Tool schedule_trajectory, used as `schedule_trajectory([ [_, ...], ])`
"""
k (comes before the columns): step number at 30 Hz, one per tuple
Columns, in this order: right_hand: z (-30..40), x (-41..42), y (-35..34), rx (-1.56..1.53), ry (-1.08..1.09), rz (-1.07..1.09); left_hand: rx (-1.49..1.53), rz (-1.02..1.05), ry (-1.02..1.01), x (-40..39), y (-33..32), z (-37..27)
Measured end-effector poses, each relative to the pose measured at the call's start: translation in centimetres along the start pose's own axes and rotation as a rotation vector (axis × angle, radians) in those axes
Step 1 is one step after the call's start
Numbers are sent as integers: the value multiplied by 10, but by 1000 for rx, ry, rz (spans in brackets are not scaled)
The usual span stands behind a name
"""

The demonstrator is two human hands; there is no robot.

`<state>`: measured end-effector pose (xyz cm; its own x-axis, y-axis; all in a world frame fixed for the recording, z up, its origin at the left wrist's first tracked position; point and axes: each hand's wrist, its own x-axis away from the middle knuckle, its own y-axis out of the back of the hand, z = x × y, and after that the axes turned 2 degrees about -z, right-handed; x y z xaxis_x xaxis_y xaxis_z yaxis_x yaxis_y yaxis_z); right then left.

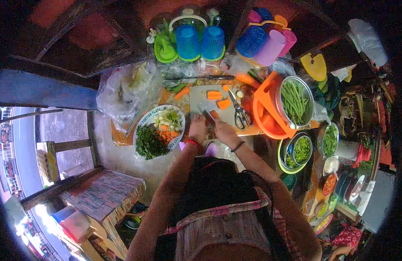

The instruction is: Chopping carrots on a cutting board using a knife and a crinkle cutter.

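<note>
My right hand (225, 131) is closed around a knife whose blade (204, 112) points up and left over the near edge of the cutting board (201, 98). Close on its left, my left hand (198, 128) is at the board's near edge; what its fingers touch is unclear. A piece of carrot (214, 114) lies by the blade. Farther up the board are cut carrot blocks (214, 95). Open scissors with black handles (240, 118) rest on the board's right side. Left of my hands, an oval plate (182, 121) holds chopped greens, diced carrot and pale chopped vegetables.
An orange basket (258, 112) and a metal bowl of green beans (295, 102) stand right. Nearer are bowls of cut greens (302, 150). Blue cups (187, 42) stand at the back, a plastic bag (122, 94) back left. A patterned table (103, 192) is lower left.
</note>
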<state>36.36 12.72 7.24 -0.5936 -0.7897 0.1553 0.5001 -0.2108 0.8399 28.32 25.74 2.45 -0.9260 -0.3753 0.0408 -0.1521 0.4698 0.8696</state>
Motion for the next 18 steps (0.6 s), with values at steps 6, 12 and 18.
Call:
schedule_trajectory([
  [6, 12, 2, -6, 63, -185, 164, 44, 64, 101, -4, 8, -15],
  [12, -17, 9, -13, -38, 79, -1, 81, -47, -4, -2, 21, -27],
  [18, -33, 28, 10, -544, -179, -18, 245, -19, 70, -18, 25, 0],
])
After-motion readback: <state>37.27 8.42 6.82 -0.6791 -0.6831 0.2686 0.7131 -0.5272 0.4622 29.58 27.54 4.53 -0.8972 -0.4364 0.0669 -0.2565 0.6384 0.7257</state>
